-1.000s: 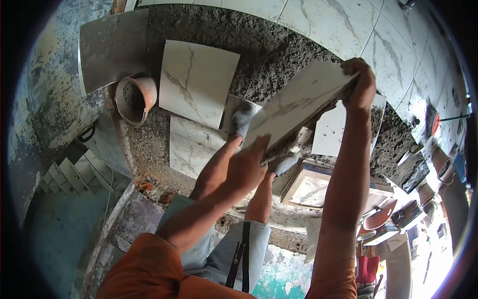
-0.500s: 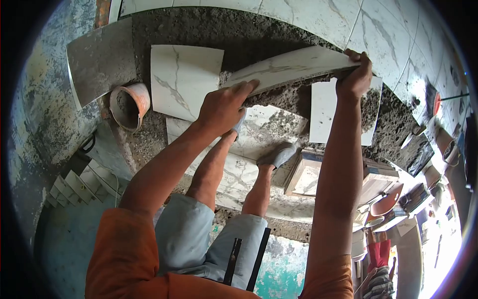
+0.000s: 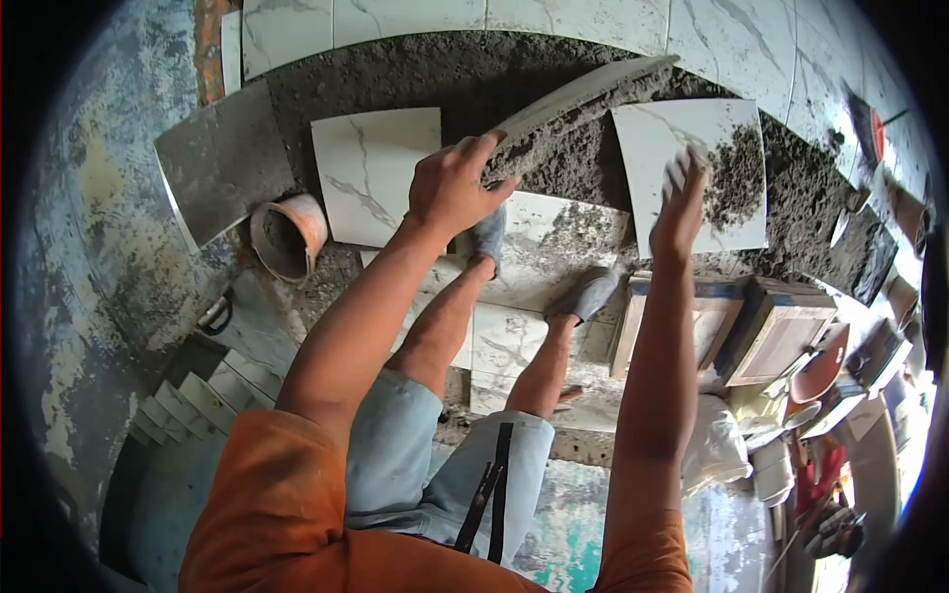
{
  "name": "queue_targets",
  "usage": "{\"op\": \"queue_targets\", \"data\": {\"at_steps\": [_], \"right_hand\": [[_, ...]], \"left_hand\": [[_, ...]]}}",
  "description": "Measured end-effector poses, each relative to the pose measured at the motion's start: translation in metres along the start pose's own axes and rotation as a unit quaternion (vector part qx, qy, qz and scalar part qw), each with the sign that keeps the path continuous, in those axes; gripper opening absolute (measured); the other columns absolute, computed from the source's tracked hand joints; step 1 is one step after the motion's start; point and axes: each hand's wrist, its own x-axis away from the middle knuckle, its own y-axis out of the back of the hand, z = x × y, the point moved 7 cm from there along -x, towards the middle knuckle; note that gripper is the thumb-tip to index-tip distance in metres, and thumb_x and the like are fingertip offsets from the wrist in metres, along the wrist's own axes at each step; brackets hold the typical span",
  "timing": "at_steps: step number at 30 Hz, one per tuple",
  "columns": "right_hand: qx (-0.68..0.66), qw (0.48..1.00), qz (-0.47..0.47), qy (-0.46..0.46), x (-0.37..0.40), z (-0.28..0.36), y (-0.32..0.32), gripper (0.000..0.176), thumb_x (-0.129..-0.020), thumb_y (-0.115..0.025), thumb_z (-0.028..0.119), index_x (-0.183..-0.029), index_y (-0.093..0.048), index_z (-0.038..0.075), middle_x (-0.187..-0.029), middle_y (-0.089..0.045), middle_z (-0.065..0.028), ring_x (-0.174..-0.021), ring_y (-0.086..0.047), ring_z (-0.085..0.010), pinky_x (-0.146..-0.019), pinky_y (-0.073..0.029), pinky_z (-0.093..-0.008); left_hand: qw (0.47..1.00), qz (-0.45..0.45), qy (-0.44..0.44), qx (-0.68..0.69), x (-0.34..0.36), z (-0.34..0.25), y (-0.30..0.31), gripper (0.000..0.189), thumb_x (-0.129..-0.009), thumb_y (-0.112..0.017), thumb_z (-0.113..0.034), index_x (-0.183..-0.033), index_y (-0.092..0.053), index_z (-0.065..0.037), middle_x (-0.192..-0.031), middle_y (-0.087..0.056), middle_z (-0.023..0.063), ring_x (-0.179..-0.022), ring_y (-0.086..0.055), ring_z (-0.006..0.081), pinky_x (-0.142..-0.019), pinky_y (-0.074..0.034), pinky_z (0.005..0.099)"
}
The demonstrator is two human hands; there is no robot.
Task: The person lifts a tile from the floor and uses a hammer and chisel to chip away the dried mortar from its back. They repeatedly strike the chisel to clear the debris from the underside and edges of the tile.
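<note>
My left hand (image 3: 457, 186) grips the near left corner of a marble-patterned floor tile (image 3: 591, 87). The tile is tilted up on edge, and grey mortar clings to the side facing me. Its far right corner lies close to the row of laid tiles. My right hand (image 3: 682, 203) is off the tile, with its fingers stretched out and somewhat blurred. Below that hand lies a white veined tile (image 3: 647, 133) with dark mortar crumbs on its right part. Another white veined tile (image 3: 381, 178) lies left of my left hand, on the mortar bed (image 3: 395, 74).
Laid tiles (image 3: 415, 15) border the mortar at the far side. A mortar-stained bucket (image 3: 306, 222) lies tipped at left, beside a grey tile (image 3: 222, 163). Tile boxes (image 3: 781, 331) stand at right. Several tiles lean together (image 3: 203, 400) at lower left. Another person is partly visible at lower right.
My right hand has let go of the tile's right end and drawn back toward me. The tile has tilted more steeply, still in my left hand. The camera view has shifted.
</note>
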Motion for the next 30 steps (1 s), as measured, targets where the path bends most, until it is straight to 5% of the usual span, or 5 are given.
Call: {"op": "queue_targets", "data": {"at_steps": [7, 9, 14, 24, 30], "right_hand": [[0.164, 0.933, -0.154, -0.280, 0.322, -0.292, 0.226, 0.056, -0.107, -0.048, 0.039, -0.141, -0.056, -0.006, -0.143, -0.057, -0.0247, -0.132, -0.054, -0.0357, -0.111, -0.040, -0.0410], [0.271, 0.907, -0.141, -0.290, 0.410, -0.308, 0.251, 0.061, -0.104, -0.053, 0.042, -0.141, -0.055, -0.006, -0.135, -0.064, -0.0241, -0.129, -0.058, -0.0314, -0.109, -0.044, -0.0393], [0.435, 0.796, -0.082, -0.414, 0.642, -0.373, 0.296, 0.054, -0.093, -0.064, 0.036, -0.130, -0.065, -0.002, -0.118, -0.070, -0.0293, -0.117, -0.064, -0.0450, -0.103, -0.050, -0.0475], [0.318, 0.742, -0.345, -0.479, 0.674, -0.571, 0.336, 0.051, -0.087, -0.066, 0.033, -0.125, -0.069, -0.001, -0.119, -0.070, -0.0295, -0.115, -0.066, -0.0437, -0.098, -0.052, -0.0469], [0.217, 0.650, -0.456, -0.568, 0.697, -0.735, 0.415, 0.056, -0.086, -0.063, 0.023, -0.138, -0.061, 0.001, -0.128, -0.067, -0.0289, -0.123, -0.063, -0.0427, -0.103, -0.049, -0.0465]], "left_hand": [[0.998, 0.023, -0.011, -0.055, 0.001, -0.002, -0.005, 0.057, -0.080, -0.082, -0.039, -0.126, -0.059, -0.012, -0.105, -0.073, 0.0108, -0.088, -0.073, 0.0360, -0.073, -0.060, 0.0460], [0.996, 0.011, -0.012, -0.084, 0.005, -0.004, -0.009, 0.058, -0.081, -0.080, -0.041, -0.124, -0.057, -0.012, -0.106, -0.073, 0.0137, -0.090, -0.072, 0.0393, -0.074, -0.059, 0.0489], [0.983, 0.033, 0.021, -0.179, 0.004, 0.018, -0.024, 0.088, -0.078, -0.083, -0.052, -0.140, -0.056, 0.003, -0.132, -0.064, 0.0294, -0.117, -0.065, 0.0467, -0.102, -0.051, 0.0502], [0.947, -0.087, -0.027, -0.308, -0.010, 0.030, -0.005, 0.092, -0.077, -0.089, -0.050, -0.142, -0.055, 0.006, -0.137, -0.064, 0.0243, -0.122, -0.062, 0.0365, -0.108, -0.045, 0.0428], [0.969, -0.023, -0.109, -0.220, -0.039, 0.060, 0.000, 0.085, -0.082, -0.086, -0.047, -0.142, -0.057, 0.006, -0.138, -0.064, 0.0203, -0.120, -0.062, 0.0295, -0.106, -0.045, 0.0393]]}}
